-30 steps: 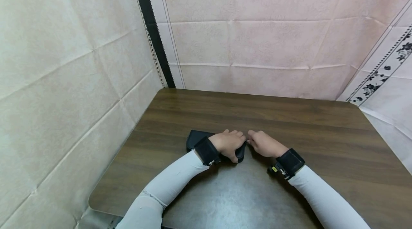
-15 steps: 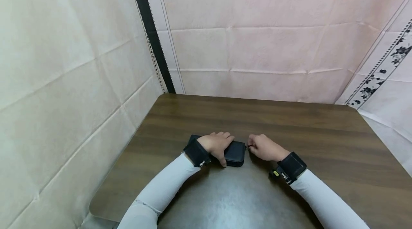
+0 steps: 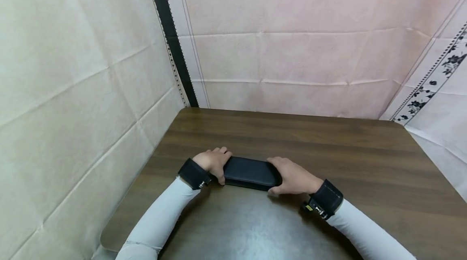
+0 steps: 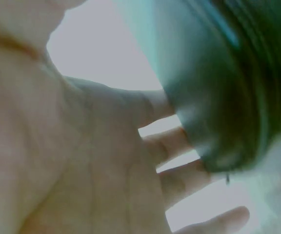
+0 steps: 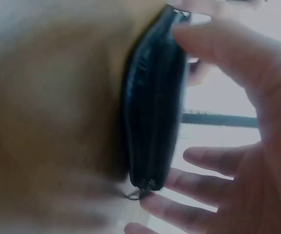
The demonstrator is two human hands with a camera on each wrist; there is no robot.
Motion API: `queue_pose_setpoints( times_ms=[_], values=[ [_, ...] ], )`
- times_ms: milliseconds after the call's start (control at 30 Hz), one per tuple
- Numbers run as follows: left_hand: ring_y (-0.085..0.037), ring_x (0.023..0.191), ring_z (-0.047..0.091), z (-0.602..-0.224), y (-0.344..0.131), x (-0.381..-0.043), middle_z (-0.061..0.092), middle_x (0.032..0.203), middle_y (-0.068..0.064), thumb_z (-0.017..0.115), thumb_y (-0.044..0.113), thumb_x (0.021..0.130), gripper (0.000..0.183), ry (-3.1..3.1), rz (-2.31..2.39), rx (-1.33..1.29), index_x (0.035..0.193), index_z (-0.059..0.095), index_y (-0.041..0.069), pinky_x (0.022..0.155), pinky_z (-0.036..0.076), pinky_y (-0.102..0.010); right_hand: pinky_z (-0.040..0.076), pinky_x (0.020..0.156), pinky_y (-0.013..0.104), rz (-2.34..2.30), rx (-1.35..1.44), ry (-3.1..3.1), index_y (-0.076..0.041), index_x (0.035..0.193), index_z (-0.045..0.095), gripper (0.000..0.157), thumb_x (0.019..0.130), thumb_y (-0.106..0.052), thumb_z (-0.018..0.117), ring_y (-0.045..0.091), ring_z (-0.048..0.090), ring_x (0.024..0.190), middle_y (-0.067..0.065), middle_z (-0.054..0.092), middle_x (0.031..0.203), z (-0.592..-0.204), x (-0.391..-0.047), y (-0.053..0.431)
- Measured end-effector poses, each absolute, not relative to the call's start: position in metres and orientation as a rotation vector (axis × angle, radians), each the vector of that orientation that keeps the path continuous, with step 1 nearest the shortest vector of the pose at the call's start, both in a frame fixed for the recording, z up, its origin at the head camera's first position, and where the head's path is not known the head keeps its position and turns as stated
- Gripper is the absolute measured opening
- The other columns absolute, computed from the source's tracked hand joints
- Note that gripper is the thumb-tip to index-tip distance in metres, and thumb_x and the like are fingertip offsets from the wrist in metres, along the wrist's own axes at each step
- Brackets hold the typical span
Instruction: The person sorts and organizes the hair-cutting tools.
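Observation:
On the wooden table lies a black zippered case (image 3: 251, 172), a flat rectangle with rounded corners; its zipper side and a small pull ring (image 5: 132, 196) show in the right wrist view. My left hand (image 3: 213, 162) holds the left end, thumb on the near side and fingers toward the far side. Around the right end my right hand (image 3: 294, 177) curves, with the thumb at the near corner and fingers along the far edge. The left wrist view has the case blurred at the upper right, its fingers running behind it, the thumb tip out of frame.
The brown wood-grain table (image 3: 328, 146) extends on all sides of the case. Light cloth hangs behind it (image 3: 292, 61) and on the left. Black wrist bands (image 3: 326, 199) sit over white sleeves on both arms.
My left hand has slid left from the top of the case to its left end, uncovering the case. My right hand has let go of the zipper pull and taken the right end.

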State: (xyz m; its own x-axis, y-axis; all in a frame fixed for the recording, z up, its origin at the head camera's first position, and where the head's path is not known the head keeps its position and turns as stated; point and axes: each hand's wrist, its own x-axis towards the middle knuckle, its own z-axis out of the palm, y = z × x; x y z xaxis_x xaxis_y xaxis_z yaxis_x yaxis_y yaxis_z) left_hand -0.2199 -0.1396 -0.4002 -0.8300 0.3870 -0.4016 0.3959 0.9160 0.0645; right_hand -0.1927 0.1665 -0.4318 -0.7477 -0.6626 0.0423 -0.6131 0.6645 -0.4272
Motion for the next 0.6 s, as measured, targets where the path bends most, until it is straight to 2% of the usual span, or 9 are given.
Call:
queue_pose_setpoints(
  times_ms=[100, 300, 600],
  values=[
    [-0.023, 0.132, 0.047, -0.399, -0.142, -0.221, 0.048, 0.143, -0.005, 0.096, 0.034, 0.070, 0.097, 2.662, -0.034, 0.531, 0.151, 0.047, 0.015, 0.114, 0.041, -0.049, 0.047, 0.110, 0.052, -0.603, -1.077, 2.784, -0.003, 0.156, 0.042, 0.099, 0.079, -0.046, 0.088, 0.034, 0.050, 0.139, 0.016, 0.050, 0.154, -0.434, -0.190, 0.163],
    [-0.021, 0.124, 0.049, -0.402, -0.139, -0.219, 0.050, 0.135, -0.004, 0.097, 0.032, 0.070, 0.089, 2.668, -0.049, 0.521, 0.144, 0.051, 0.012, 0.109, 0.045, -0.043, 0.047, 0.109, 0.054, -0.541, -1.086, 2.835, -0.003, 0.153, 0.046, 0.094, 0.080, -0.044, 0.088, 0.036, 0.051, 0.138, 0.017, 0.053, 0.151, -0.437, -0.188, 0.163],
    [-0.021, 0.128, 0.050, -0.399, -0.119, -0.217, 0.050, 0.142, -0.006, 0.092, 0.037, 0.076, 0.093, 2.690, -0.089, 0.584, 0.152, 0.046, 0.010, 0.112, 0.044, -0.040, 0.049, 0.105, 0.052, -0.486, -1.032, 2.828, -0.006, 0.154, 0.046, 0.093, 0.079, -0.039, 0.090, 0.033, 0.054, 0.134, 0.014, 0.055, 0.150, -0.434, -0.201, 0.179]
  ],
)
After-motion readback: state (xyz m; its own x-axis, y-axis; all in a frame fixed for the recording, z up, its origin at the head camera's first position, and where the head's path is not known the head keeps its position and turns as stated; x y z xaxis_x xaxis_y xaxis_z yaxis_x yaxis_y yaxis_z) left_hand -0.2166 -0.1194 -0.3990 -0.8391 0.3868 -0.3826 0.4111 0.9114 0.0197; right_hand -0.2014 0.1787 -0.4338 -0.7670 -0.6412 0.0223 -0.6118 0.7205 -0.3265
